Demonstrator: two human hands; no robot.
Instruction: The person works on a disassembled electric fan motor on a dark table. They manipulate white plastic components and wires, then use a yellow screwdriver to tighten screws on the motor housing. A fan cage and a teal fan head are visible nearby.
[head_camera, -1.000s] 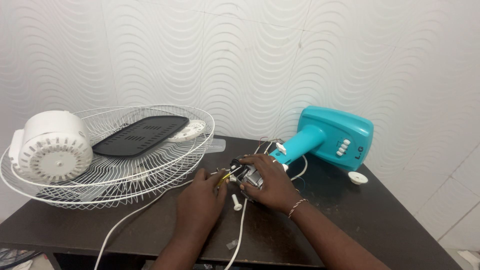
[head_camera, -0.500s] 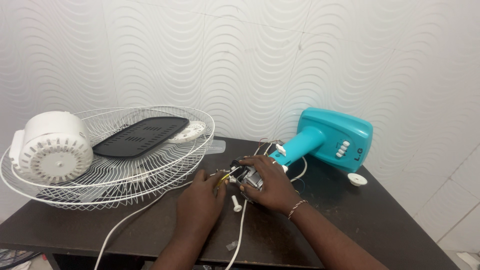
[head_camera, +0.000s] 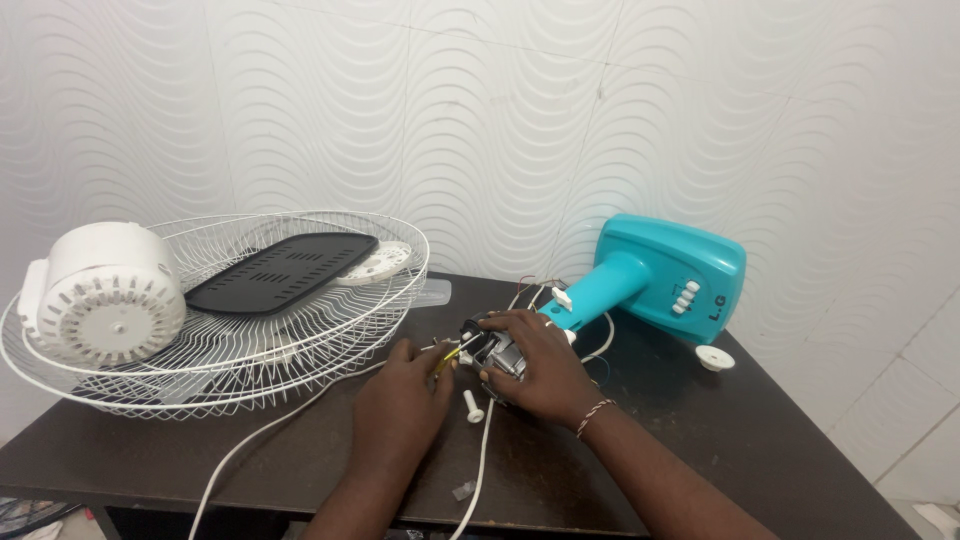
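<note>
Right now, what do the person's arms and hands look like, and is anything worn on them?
Both arms are bare, with no sleeves or gloves in view. The left hand wears nothing visible. The right hand has a thin beaded bracelet at the wrist. No rings or watch can be seen.

Single view, head camera, worn by person. Looks forward and slightly down across dark table (head_camera: 700, 440) toward white wavy wall (head_camera: 500, 120). Near range: table fills lower frame, near edge cut off at bottom. Forearms enter from bottom centre; hands meet mid-frame. Left of hands, wire grille (head_camera: 230, 330); right of hands, teal stand (head_camera: 665, 280) by wall. No second view, so no overlap.
</note>
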